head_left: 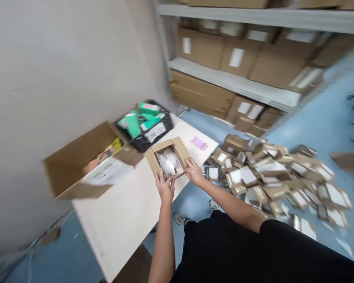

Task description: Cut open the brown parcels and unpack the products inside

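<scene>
A small open cardboard box (181, 151) sits on the white table, its flaps folded outward. White crumpled material (168, 161), perhaps paper or plastic, fills part of its inside. At the near left corner, my left hand (165, 188) grips the box edge, thumb toward the near flap. My right hand (195, 173) is closed on the near right corner, its fingers over the side. Both thumbs come close together along the near flap. Motion blur hides the exact finger contacts.
The white table (115, 224) also bears a large open carton (76, 153), a black crate (141, 143) of green boxes, and a blurred pink item (199, 143). Many parcels (271, 169) lie piled on the blue floor at right. Shelves (233, 76) with cartons stand behind.
</scene>
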`<state>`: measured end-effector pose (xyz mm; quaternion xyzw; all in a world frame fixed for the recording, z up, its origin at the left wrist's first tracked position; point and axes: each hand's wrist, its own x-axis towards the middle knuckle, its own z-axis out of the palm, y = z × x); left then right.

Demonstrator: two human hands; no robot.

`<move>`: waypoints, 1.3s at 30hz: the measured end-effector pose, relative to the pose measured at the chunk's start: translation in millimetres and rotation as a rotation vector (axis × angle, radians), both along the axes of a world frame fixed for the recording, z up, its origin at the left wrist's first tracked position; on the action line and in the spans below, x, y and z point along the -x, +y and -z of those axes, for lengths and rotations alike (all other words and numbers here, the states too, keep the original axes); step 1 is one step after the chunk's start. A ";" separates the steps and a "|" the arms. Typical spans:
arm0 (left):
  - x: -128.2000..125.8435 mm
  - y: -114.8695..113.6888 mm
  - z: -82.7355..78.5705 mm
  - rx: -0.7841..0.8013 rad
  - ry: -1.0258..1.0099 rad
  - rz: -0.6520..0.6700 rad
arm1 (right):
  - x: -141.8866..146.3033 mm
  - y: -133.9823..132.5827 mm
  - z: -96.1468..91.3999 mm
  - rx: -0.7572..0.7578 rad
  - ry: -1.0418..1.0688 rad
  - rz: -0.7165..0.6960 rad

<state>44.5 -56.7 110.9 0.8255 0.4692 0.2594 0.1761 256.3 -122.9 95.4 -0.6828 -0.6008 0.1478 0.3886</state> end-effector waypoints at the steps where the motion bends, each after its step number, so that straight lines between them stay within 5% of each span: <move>1: -41.1 1.2 -2.5 -0.003 0.000 0.083 | -37.0 -17.9 -3.0 -0.010 0.008 0.095; 5: -206.5 -24.7 -4.8 0.025 0.007 0.433 | -168.3 -117.9 -5.5 -0.034 0.024 0.440; 10: -371.1 -108.5 -13.2 0.054 0.034 0.831 | -265.4 -261.0 -2.6 -0.044 -0.005 0.803; 15: -488.3 -196.7 -27.2 0.005 0.032 1.081 | -328.7 -366.1 1.4 -0.019 -0.092 1.074; 20: -555.3 -240.6 -43.8 -0.034 -0.012 1.144 | -391.4 -415.3 8.1 0.086 -0.167 1.188; 24: -545.5 -224.6 -54.7 -0.069 -0.074 1.093 | -409.7 -410.9 17.4 0.157 -0.124 1.131; 29: -479.9 -166.3 -43.7 -0.009 -0.038 0.902 | -397.4 -359.9 15.9 0.106 -0.204 1.023; 35: -377.9 -104.6 -33.4 -0.001 -0.025 0.643 | -370.2 -246.1 -12.8 0.030 -0.263 0.781; 39: -281.1 -73.4 -41.5 -0.036 -0.015 0.414 | -305.3 -150.2 -29.4 -0.038 -0.273 0.525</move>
